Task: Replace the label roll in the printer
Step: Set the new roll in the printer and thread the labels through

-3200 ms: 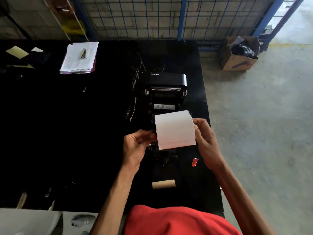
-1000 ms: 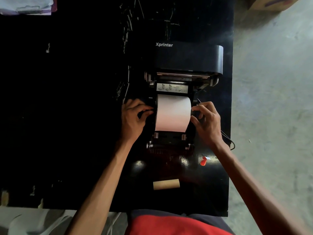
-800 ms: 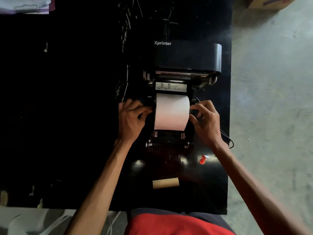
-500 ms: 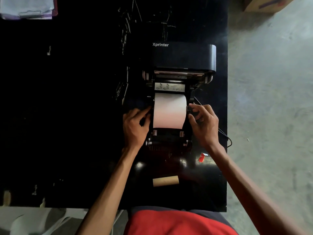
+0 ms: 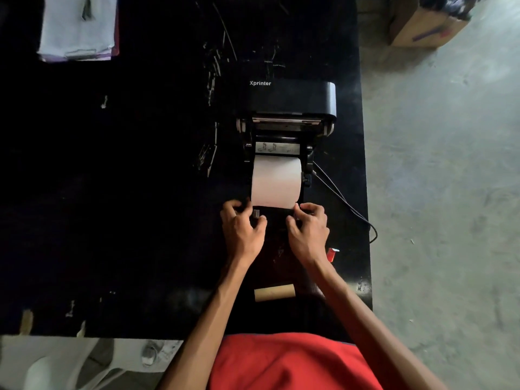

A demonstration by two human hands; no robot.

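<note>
The black Xprinter label printer (image 5: 289,97) stands open on the black table (image 5: 126,192), its lid tipped back. The new white label roll (image 5: 275,180) lies in the printer's bay. Both hands are at the printer's front edge, just below the roll. My left hand (image 5: 243,228) has its thumb and fingers curled around a small grey guide tab (image 5: 256,213). My right hand (image 5: 308,229) pinches at the matching spot on the right, its fingertip touching the roll's lower corner. The empty cardboard core (image 5: 274,293) lies on the table near my body.
A small red piece (image 5: 332,254) lies right of my right wrist. The printer's cable (image 5: 346,206) runs off the table's right edge. A clipboard with papers (image 5: 78,26) sits at the far left. A cardboard box (image 5: 422,23) stands on the concrete floor.
The roll went from being held above the table down into the printer's bay. Both hands then left the roll's sides and moved toward me to the printer's front edge.
</note>
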